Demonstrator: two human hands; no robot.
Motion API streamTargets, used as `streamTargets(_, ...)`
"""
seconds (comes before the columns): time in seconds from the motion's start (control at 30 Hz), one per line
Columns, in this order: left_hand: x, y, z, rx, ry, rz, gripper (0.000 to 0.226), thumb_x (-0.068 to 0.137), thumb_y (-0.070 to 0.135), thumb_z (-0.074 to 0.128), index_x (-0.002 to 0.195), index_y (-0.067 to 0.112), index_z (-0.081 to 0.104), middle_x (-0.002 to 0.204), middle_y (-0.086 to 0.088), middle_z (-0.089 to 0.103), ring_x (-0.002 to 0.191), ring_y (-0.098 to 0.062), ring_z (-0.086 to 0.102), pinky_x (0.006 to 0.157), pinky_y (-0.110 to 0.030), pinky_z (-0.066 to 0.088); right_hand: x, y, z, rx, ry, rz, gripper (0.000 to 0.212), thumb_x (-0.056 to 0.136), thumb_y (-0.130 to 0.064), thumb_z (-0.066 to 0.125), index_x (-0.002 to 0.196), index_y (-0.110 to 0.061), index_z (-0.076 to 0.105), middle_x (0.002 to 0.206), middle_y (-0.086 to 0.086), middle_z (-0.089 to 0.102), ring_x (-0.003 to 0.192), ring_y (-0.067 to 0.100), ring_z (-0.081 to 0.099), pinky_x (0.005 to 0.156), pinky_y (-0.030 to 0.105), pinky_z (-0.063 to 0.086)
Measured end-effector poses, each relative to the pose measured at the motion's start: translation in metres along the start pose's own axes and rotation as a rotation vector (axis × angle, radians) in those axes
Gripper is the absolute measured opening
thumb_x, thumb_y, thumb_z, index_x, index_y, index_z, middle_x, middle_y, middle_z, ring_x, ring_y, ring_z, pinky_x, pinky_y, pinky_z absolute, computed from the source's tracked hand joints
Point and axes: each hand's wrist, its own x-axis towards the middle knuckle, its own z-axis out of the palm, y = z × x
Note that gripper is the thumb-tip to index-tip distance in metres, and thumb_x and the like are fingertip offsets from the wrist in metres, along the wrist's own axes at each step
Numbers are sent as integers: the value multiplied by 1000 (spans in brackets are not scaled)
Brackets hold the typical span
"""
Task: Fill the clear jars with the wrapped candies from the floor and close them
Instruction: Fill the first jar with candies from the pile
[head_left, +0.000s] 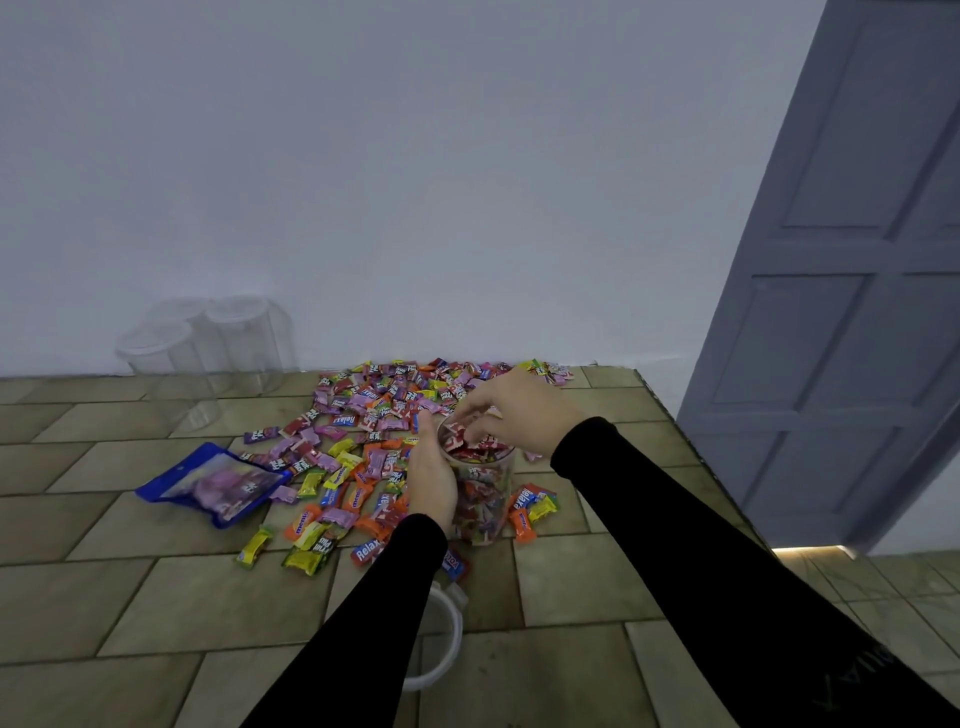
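From the head view, a floor (156, 597) of olive-brown tiles met a plain white wall (415, 156), with a grey panelled door (857, 312) at 3 o'clock. Wrapped candies (363, 415) lay scattered at centre, reaching the wall edge. Three empty clear jars (208, 348) stood against the wall at 10 o'clock, a blue bag (208, 483) lay at 9, and a white-rimmed lid (441, 639) at 6. Bare tiles lay open nearer the camera. The left hand (431, 478) gripped the nearly full candy jar (480, 488); the right hand (514, 410) fingers pinched candies at its mouth.

Left hand (432, 474) curled sideways, right hand (511, 410) seemingly pinching, fingers down
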Motion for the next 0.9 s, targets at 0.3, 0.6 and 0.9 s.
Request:
streamTargets(0.3,-9,8,2,-108,-45,-14,77,81,82,33,107,21,73,109,-7,72,108,-24,66,103,-53,44,6,5,23,-52,-63,-78,17,87,-15,67,100,-13,77,107,-1,73,101,13,65,96,31,47)
streamTargets(0.6,-27,38,-8,38,50,178,48,104,44,27,111,20,68,113,4,69,108,-9,62,102,-35,46,-18,40,22,196,472,41,17,93,-22,61,100,-12,73,100,2,68,96,13,59,86,26,45)
streamTargets(0.9,-60,80,49,702,-51,843,16,93,12,54,103,13,68,103,5,53,99,-5,48,83,-10,33,-35,86,65,189,390,507,26,93,-15,52,116,-10,62,118,7,58,107,24,56,73,20,29)
